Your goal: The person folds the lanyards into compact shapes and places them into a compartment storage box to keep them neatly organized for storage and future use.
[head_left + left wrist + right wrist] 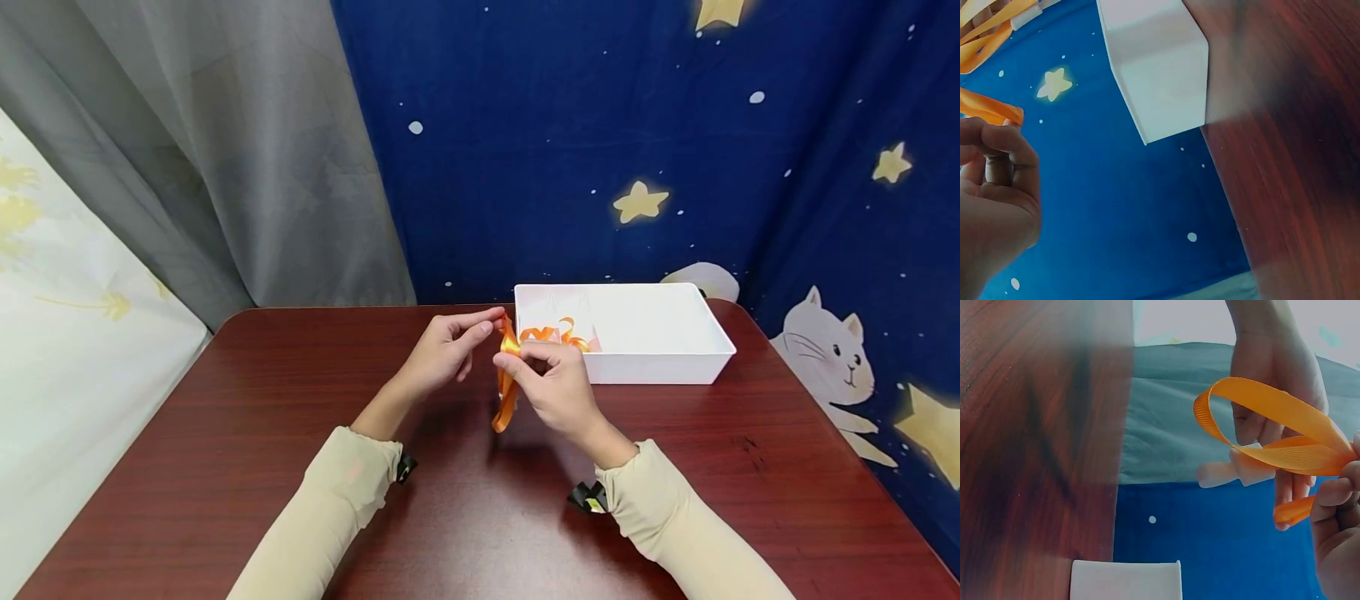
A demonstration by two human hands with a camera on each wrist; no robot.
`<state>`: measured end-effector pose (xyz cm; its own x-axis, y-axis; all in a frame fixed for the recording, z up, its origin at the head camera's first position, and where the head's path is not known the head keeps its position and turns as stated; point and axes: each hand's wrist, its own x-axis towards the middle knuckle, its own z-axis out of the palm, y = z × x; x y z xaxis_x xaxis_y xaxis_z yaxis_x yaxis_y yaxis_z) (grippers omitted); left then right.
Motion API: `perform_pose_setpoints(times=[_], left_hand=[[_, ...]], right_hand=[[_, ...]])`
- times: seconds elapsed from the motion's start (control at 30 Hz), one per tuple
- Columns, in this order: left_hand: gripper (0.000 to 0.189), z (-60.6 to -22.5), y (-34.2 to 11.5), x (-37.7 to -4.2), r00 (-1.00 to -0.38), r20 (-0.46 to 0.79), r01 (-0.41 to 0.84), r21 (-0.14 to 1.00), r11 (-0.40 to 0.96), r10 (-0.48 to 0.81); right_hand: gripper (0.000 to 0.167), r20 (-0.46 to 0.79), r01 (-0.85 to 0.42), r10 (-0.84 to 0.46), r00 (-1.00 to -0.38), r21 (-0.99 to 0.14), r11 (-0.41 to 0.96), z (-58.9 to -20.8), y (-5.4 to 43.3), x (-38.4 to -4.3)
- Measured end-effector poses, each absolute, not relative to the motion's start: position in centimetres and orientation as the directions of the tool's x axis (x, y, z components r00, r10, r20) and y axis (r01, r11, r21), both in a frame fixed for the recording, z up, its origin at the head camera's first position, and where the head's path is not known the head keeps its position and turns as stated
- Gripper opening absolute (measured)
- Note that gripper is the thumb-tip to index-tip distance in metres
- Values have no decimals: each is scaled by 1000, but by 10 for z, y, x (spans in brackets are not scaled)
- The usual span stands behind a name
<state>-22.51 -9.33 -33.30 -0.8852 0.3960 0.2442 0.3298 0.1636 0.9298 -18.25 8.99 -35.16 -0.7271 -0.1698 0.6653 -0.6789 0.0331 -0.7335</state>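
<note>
An orange ribbon (507,404) is held up between the two hands above the table, with a loop hanging below them. The left hand (438,354) pinches one part of it at the fingertips; in the left wrist view that part of the ribbon (991,107) lies across the fingers. The right hand (558,390) pinches the ribbon's gathered middle between thumb and curled fingers. The right wrist view shows a wide ribbon loop (1272,403) standing out from the right fingers. A pale, whitish piece (1254,467) hangs by the loop; its kind is unclear.
At the back right, a white open box (652,368) stands just beyond the right hand. Curled orange ribbons (573,340) and a pinkish clear wrapping lie in its left end. The dark red wooden table (225,467) meets grey and blue curtains (525,167) behind.
</note>
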Motion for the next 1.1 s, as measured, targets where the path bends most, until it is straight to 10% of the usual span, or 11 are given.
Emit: perform_pose_setpoints(times=[1.1], left_hand=[[36,-355,-85,-215,-837,262,358,926,118,481]], right_hand=[[14,563,-563,-20,-826,-826,3,-332,108,-194]])
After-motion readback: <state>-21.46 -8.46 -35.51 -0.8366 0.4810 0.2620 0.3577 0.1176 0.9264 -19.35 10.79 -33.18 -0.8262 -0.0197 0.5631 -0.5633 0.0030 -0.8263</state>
